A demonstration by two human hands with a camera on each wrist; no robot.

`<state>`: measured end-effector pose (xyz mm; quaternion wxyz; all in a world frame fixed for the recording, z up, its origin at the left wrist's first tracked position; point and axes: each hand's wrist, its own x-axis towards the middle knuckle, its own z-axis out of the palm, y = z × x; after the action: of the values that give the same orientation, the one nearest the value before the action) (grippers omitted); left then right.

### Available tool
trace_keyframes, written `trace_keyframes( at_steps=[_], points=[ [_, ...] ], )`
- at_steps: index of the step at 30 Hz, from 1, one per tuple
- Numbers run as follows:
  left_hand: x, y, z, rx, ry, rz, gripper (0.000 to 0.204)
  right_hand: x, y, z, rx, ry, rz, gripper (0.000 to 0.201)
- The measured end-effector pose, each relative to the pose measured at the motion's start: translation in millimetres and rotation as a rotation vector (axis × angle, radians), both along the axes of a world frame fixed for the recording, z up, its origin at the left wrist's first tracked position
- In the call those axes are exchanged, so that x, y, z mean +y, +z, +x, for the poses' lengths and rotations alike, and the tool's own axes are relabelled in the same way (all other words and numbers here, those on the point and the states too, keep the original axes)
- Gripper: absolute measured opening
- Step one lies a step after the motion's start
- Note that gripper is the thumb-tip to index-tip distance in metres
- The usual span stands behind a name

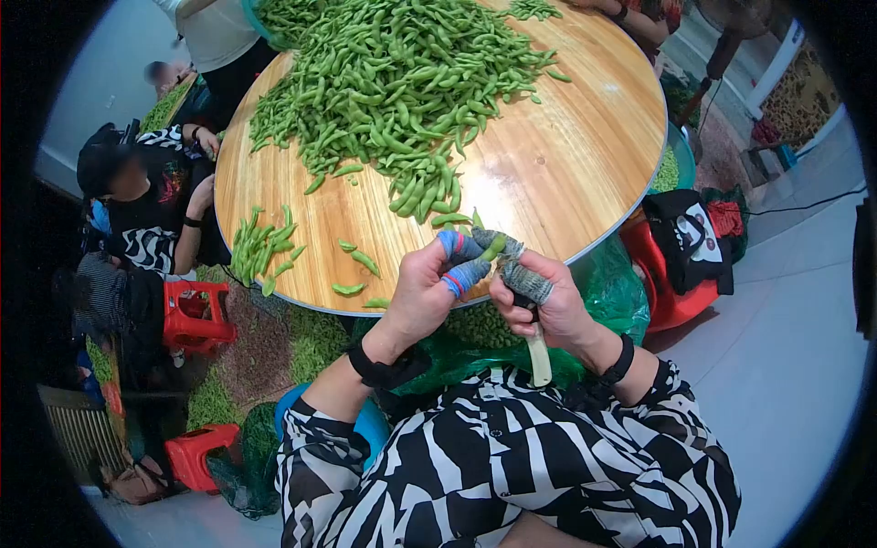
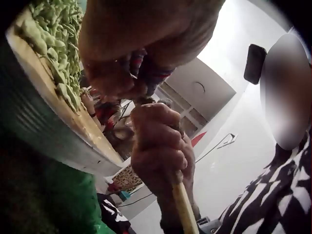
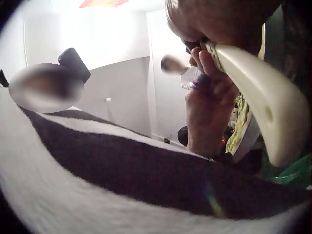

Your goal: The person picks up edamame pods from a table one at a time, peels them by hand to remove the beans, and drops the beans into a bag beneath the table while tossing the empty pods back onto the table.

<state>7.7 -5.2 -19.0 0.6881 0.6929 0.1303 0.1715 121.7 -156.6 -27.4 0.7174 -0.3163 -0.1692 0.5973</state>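
The left hand (image 1: 427, 285), its fingertips wrapped in grey-blue cloth, pinches a green bean pod (image 1: 493, 247) above the table's near edge. Close against it on the right, the right hand (image 1: 548, 300) curls round a tool with a pale handle (image 1: 539, 358); its thumb and forefinger are wrapped too and meet the pod. The tool's working end is hidden between the hands. In the left wrist view the fist (image 2: 158, 146) closes round the handle (image 2: 184, 207). The right wrist view shows the handle (image 3: 265, 105) up close, with the left hand (image 3: 209, 105) behind.
A large heap of pods (image 1: 393, 91) covers the far part of the round wooden table (image 1: 585, 155). A smaller pile (image 1: 260, 247) and several loose pods lie at the near left. Red stools (image 1: 196, 315) stand around; a person (image 1: 137, 187) sits at the left.
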Motion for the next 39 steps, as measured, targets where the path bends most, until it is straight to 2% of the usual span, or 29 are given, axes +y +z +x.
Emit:
trace_keyframes(
  at_steps=[3,6,9,11,12,14,18,21,25,26,29,32,35,38,39],
  points=[
    [-1.3,4.9,-4.5,0.091,0.058,0.106,0.013,3.1,0.2,-1.4,-0.063,-0.025,-0.043,0.021],
    [-2.6,2.1,-4.6,-0.008,0.076,0.113,0.011,5.7,0.4,-0.3,-0.062,-0.011,-0.032,0.019],
    [10.2,-3.9,-7.6,0.018,-0.072,-0.4,0.01,5.0,0.6,2.1,0.0,0.048,0.044,0.02],
    [6.5,-3.2,-8.9,0.013,-0.076,-0.653,0.011,4.5,0.8,-0.3,0.0,0.074,0.062,0.021],
    [6.0,-2.4,-9.2,0.009,-0.079,-0.776,0.012,4.9,0.1,-1.4,0.076,0.087,0.067,0.022],
    [5.4,-5.7,-12.6,-0.003,-0.126,-0.86,0.013,5.2,-3.1,-4.2,0.23,0.113,0.074,0.024],
    [10.0,-7.4,-16.3,0.018,-0.194,-0.936,0.016,5.8,-10.6,-5.0,0.344,0.171,0.081,0.027],
    [10.1,-2.3,-13.0,-0.12,0.031,0.472,0.015,7.3,-21.5,-2.0,0.418,0.186,0.042,0.026],
    [10.1,8.6,-22.4,-0.088,0.033,1.189,0.029,8.6,-14.7,-7.0,0.425,0.192,-0.028,0.023],
    [9.2,8.9,-25.3,-0.096,0.053,1.229,0.031,7.8,-14.1,-7.6,0.438,0.2,-0.029,0.022],
    [4.1,10.9,-16.8,-0.244,0.093,0.777,0.023,8.4,-5.4,-10.3,0.409,0.166,-0.022,0.023],
    [-3.2,10.8,-19.5,-0.013,0.092,0.21,0.018,8.4,-6.7,-11.0,0.323,0.104,-0.028,0.022],
    [1.3,5.6,-22.9,0.109,0.02,-0.02,0.021,6.1,-5.0,-9.8,0.088,0.061,-0.043,0.021],
    [-6.5,6.1,-22.1,0.127,0.027,0.017,0.023,3.5,-11.0,-6.8,-0.268,-0.01,-0.109,0.023],
    [-8.0,5.1,-23.2,0.094,0.01,0.139,0.024,4.3,-8.5,-7.0,-0.373,-0.056,-0.118,0.024]
  ],
)
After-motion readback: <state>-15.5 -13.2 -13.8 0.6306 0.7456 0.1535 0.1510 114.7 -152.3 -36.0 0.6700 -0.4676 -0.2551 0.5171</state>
